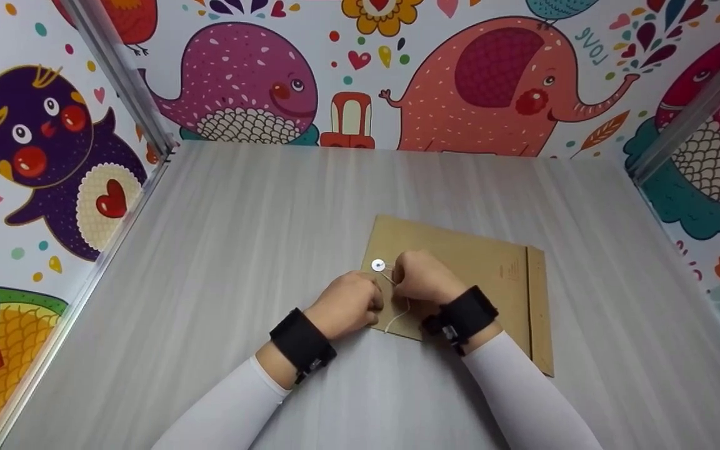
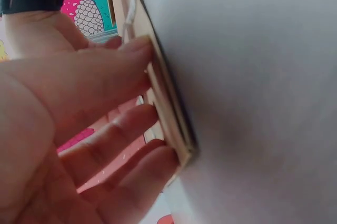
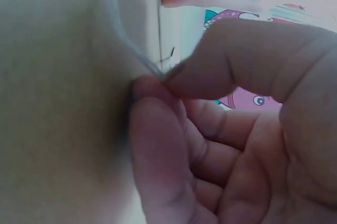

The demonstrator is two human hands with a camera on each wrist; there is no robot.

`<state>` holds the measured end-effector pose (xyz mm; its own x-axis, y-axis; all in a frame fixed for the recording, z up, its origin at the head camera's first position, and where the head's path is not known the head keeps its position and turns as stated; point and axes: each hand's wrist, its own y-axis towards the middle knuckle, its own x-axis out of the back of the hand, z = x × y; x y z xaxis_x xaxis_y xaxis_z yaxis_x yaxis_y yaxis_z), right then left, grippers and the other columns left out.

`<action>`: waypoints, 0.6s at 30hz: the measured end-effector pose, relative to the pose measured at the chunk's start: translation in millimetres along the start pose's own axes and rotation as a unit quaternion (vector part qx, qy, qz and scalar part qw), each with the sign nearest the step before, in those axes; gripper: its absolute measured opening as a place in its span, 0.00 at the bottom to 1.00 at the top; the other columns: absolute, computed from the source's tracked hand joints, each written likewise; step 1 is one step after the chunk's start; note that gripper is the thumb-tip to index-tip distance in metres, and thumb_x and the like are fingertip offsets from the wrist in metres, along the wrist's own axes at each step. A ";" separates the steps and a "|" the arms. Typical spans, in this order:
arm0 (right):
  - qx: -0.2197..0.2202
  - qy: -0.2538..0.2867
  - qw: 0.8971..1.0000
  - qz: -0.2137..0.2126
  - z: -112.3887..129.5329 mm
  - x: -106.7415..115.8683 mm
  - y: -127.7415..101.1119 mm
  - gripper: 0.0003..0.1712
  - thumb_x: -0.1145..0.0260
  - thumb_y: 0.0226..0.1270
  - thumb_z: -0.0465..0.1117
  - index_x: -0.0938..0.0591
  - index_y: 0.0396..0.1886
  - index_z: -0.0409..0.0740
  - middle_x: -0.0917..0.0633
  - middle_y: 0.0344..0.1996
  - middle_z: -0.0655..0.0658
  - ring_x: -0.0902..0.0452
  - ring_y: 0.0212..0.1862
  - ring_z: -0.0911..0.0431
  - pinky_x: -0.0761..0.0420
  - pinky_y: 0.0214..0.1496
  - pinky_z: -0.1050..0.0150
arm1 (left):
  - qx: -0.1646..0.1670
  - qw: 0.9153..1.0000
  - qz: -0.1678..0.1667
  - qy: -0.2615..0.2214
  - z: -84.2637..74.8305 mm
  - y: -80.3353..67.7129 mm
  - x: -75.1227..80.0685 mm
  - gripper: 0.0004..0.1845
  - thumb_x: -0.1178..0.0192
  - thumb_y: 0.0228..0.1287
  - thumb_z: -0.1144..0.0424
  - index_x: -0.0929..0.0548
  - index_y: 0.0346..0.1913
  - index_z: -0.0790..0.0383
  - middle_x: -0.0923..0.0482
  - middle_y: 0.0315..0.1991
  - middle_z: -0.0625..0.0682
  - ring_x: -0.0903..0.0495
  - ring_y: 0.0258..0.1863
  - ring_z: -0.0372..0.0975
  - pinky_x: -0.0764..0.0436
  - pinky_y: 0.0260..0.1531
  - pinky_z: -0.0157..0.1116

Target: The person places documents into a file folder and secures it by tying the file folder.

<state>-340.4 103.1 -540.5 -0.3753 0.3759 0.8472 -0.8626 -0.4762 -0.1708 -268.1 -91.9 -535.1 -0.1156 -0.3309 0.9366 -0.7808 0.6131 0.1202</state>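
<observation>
A brown kraft-paper envelope (image 1: 472, 269) lies flat on the table, its flap end toward the right. Near its left edge sits a round white button (image 1: 378, 265) with a thin white string (image 1: 399, 315) running from it. My right hand (image 1: 427, 278) is over the envelope beside the button. In the right wrist view, its thumb and forefinger pinch the string (image 3: 122, 26). My left hand (image 1: 346, 304) rests at the envelope's lower left edge. The left wrist view shows its thumb and relaxed fingertips (image 2: 139, 47) pressing on the envelope close to the edge.
The pale wood-grain table (image 1: 260, 212) extends around the envelope. Walls with cartoon animals (image 1: 479, 87) stand at the back and both sides. Metal posts (image 1: 122, 75) rise at the back corners. Black bands (image 1: 302, 342) circle both wrists.
</observation>
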 end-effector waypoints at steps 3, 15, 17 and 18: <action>-0.010 0.000 1.000 0.006 11.0 8.0 -8.0 0.06 0.26 0.46 0.32 0.15 0.19 0.44 0.18 0.19 0.51 0.27 0.22 0.56 0.29 0.24 0.64 | 0.003 1.000 0.001 -0.004 0.0 0.1 -0.4 0.03 0.26 0.50 0.67 0.07 0.30 0.56 0.12 0.38 0.49 0.16 0.42 0.46 0.18 0.47 0.42; -0.030 -0.008 0.994 0.108 -2.3 29.3 -12.5 0.12 0.30 0.57 0.40 0.20 0.16 0.48 0.27 0.15 0.55 0.33 0.20 0.59 0.35 0.23 0.66 | 0.020 1.000 0.011 -0.004 0.1 0.0 -0.4 0.04 0.25 0.50 0.67 0.07 0.30 0.54 0.13 0.36 0.48 0.17 0.40 0.44 0.18 0.44 0.40; -0.039 -0.005 0.992 0.121 -6.6 35.0 -15.6 0.12 0.29 0.58 0.39 0.19 0.17 0.47 0.27 0.15 0.55 0.33 0.20 0.60 0.35 0.23 0.67 | 0.022 1.000 0.012 -0.005 0.1 0.2 -0.1 0.04 0.25 0.49 0.67 0.07 0.28 0.54 0.13 0.36 0.47 0.18 0.39 0.43 0.18 0.43 0.40; -0.046 -0.007 0.991 0.125 -9.2 37.3 -17.0 0.12 0.28 0.59 0.39 0.19 0.17 0.47 0.27 0.15 0.55 0.33 0.20 0.60 0.35 0.23 0.68 | 0.021 1.000 0.011 -0.005 0.1 0.4 0.0 0.04 0.25 0.49 0.68 0.08 0.28 0.54 0.13 0.35 0.47 0.18 0.39 0.42 0.18 0.42 0.40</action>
<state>-342.9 132.5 -510.6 -0.5776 0.2439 0.7790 -0.7703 -0.4788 -0.4213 -268.4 -91.8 -535.0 -0.1391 -0.3237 0.9359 -0.8035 0.5893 0.0844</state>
